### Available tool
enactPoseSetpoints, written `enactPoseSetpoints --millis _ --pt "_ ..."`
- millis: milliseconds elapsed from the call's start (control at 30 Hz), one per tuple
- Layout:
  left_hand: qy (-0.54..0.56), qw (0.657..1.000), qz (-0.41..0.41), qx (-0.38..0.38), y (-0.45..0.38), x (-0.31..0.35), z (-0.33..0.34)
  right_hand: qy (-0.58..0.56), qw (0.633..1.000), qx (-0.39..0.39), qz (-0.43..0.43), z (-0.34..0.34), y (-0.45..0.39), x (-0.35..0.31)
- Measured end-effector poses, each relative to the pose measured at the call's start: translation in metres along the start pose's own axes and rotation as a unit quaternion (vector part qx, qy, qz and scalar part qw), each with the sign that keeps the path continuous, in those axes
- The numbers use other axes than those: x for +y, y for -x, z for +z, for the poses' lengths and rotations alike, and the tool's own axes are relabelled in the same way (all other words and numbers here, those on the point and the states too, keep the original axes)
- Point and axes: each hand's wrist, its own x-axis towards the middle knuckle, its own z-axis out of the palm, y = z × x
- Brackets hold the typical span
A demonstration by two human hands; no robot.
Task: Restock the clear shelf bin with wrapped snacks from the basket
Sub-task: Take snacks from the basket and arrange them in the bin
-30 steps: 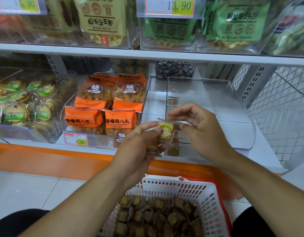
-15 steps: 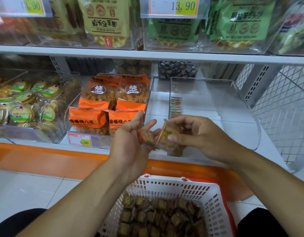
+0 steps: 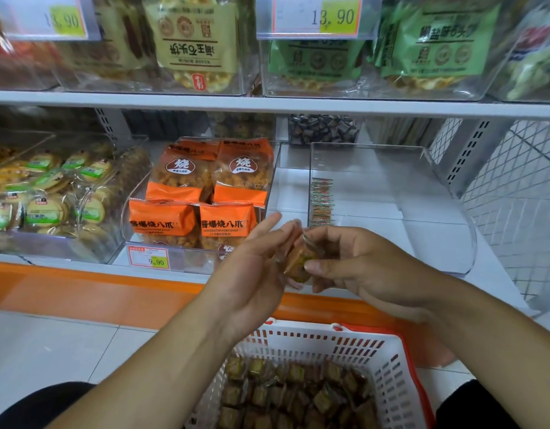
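Right hand (image 3: 357,267) pinches a wrapped snack (image 3: 301,261) between thumb and fingers, a narrow grip on the wrapper. Left hand (image 3: 255,267) stands beside it, fingers straight and relaxed, touching the snack's left side; whether it holds a second piece cannot be told. Both hover in front of the clear bin (image 3: 391,193) on the lower shelf, above the white basket (image 3: 313,342) of like snacks. A row of snacks (image 3: 321,201) stands on edge along the bin's left wall.

To do the step well, judged from this: square the piece in the fingers, carry it over the low front lip, and set it on edge against the row, label outward.

Legible writing: price tags "13.90" (image 3: 332,17), "9.90" (image 3: 156,261); orange packs (image 3: 162,222) read "酱爆烧八爪" and "烧".
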Motion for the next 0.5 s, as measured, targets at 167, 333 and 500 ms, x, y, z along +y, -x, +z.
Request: enactPoseSetpoints --millis 167,333,500 --pt "-0.058 0.996 -0.031 0.063 -0.001 -0.011 -0.005 0.042 0.997 -0.060 0.029 -0.008 0.007 -0.006" --pt "-0.150 0.977 0.093 0.121 -0.002 -0.010 -0.009 0.028 0.997 -0.051 0.043 -0.023 0.012 -0.014" --pt "-0.313 0.928 0.188 0.079 0.002 -0.013 -0.009 0.034 0.996 -0.037 0.079 -0.037 0.014 -0.016"
